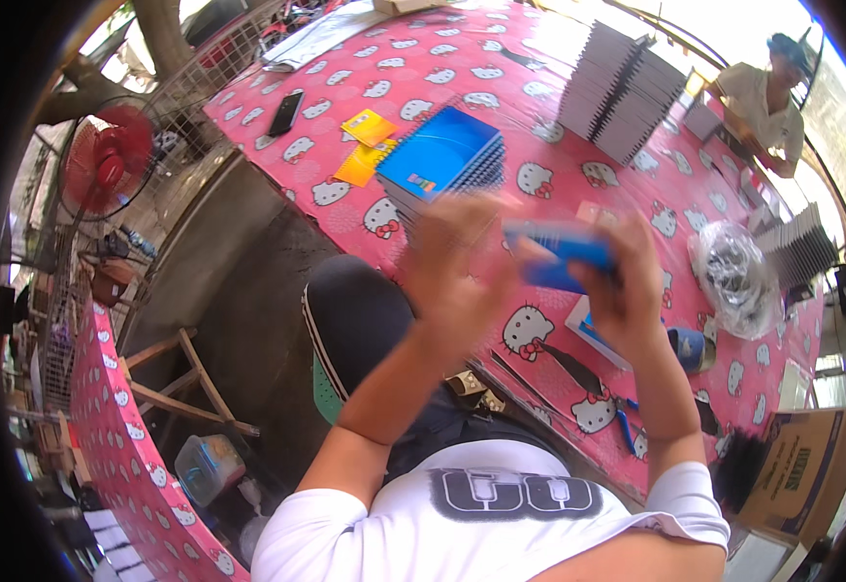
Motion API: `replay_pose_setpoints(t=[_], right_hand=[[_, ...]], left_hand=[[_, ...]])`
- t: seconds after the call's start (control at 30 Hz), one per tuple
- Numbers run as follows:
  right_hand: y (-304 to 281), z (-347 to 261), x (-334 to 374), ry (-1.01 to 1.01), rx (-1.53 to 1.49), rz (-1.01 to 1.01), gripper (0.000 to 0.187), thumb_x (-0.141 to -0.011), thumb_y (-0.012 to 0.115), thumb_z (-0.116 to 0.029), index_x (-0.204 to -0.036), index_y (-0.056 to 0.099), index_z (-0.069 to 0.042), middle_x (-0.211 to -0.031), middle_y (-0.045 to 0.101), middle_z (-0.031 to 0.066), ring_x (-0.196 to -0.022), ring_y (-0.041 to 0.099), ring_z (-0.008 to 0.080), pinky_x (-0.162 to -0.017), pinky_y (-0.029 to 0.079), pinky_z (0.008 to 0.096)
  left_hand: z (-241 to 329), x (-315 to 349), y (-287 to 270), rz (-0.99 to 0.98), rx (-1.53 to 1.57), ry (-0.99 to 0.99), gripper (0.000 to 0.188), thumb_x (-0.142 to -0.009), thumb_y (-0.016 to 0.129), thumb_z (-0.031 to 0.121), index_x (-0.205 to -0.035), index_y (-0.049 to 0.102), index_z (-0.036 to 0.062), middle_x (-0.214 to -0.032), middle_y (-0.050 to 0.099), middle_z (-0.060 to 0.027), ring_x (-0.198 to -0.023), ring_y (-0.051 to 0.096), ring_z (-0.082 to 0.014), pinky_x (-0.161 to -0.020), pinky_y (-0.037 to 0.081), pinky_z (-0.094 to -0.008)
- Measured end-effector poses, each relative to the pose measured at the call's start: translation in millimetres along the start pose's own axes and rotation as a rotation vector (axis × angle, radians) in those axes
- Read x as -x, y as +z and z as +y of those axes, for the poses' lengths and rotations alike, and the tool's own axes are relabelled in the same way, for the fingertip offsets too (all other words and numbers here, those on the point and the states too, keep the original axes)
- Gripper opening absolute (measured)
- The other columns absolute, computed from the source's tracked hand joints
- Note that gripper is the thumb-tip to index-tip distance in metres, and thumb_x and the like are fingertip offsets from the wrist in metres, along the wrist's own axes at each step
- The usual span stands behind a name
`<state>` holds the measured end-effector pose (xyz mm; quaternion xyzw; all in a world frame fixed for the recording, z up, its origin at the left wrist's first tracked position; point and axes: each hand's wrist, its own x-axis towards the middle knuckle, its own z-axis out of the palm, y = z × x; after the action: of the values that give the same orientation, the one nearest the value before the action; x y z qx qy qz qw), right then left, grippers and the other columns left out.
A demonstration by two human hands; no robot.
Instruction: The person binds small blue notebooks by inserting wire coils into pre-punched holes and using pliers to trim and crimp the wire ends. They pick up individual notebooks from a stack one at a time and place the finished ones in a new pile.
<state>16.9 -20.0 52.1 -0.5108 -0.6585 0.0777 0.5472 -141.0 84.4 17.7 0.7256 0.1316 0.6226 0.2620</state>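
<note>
My right hand (627,286) is closed around a flat blue rectangular item (564,257), tilted above the table; motion blur hides its exact kind. Close by on its left is my left hand (457,262), raised and smeared by motion, so its fingers do not show clearly. Just beyond that hand stands a stack of spiral notebooks with a blue cover (439,150) on top. Beneath my right hand lies a white-edged stack with some blue on it (593,332), partly covered by the hand.
Yellow packets (365,145) and a phone (286,113) lie far left on the pink tablecloth (501,209). Tall spiral-bound stacks (617,92) stand at the back. Rightward are a clear plastic bag (738,276), blue-handled pliers (627,427) and a cardboard box (792,475). Another person (767,107) sits across.
</note>
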Motion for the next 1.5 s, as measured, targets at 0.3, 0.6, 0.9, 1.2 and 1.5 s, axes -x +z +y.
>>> replay_pose_setpoints(t=[0.3,0.6,0.9,1.2,1.5], right_hand=[[114.3,126.0,-107.7,0.11,0.126,0.263,0.039,-0.079,0.07,-0.026,-0.105,0.06,0.002,-0.096,0.059,0.016,-0.095,0.057,0.0288,-0.086,0.045,0.0403],[80.4,112.0,-86.7,-0.107,0.51,0.247,0.052,-0.083,0.068,-0.042,-0.112,0.054,-0.002,-0.116,0.051,0.0186,-0.103,0.051,0.0355,-0.089,0.042,0.0453],[-26.1,63.9,95.7,0.343,0.798,-0.611,0.038,-0.066,0.079,-0.011,-0.103,0.07,-0.013,-0.122,0.052,0.0134,-0.111,0.052,0.0336,-0.091,0.047,0.0432],[-26.4,73.1,99.2,0.36,0.828,-0.62,0.034,-0.072,0.071,-0.011,-0.106,0.067,-0.011,-0.122,0.056,0.0138,-0.105,0.056,0.0336,-0.083,0.051,0.0412],[-52.1,78.5,84.6,0.241,0.498,-0.644,0.023,-0.078,0.06,-0.001,-0.101,0.063,0.0,-0.095,0.064,0.0165,-0.09,0.062,0.0366,-0.075,0.051,0.0447]], left_hand=[[-123.9,-34.4,-32.1,0.363,0.129,-0.584,0.062,-0.102,0.033,0.05,-0.116,0.06,-0.0051,-0.108,0.064,-0.0139,-0.097,0.059,-0.0212,-0.089,0.044,-0.0343],[-134.9,-45.0,-45.2,0.457,-0.144,-0.634,0.053,-0.102,0.039,0.041,-0.099,0.068,-0.0037,-0.096,0.07,-0.0129,-0.082,0.066,-0.0203,-0.077,0.049,-0.032],[-0.1,-30.0,11.1,0.19,0.59,0.077,0.041,-0.099,0.048,0.021,-0.133,0.037,0.0006,-0.102,0.065,-0.0218,-0.083,0.065,-0.0254,-0.076,0.053,-0.0337],[-9.8,35.9,80.0,-0.155,0.779,-0.813,0.039,-0.093,0.059,0.004,-0.128,0.043,0.0008,-0.096,0.066,-0.0103,-0.086,0.063,-0.012,-0.076,0.051,-0.0259],[-31.8,66.3,96.0,-0.213,0.724,-1.03,0.035,-0.095,0.055,0.004,-0.128,0.042,0.001,-0.095,0.067,-0.0098,-0.084,0.062,-0.011,-0.08,0.049,-0.0241]])
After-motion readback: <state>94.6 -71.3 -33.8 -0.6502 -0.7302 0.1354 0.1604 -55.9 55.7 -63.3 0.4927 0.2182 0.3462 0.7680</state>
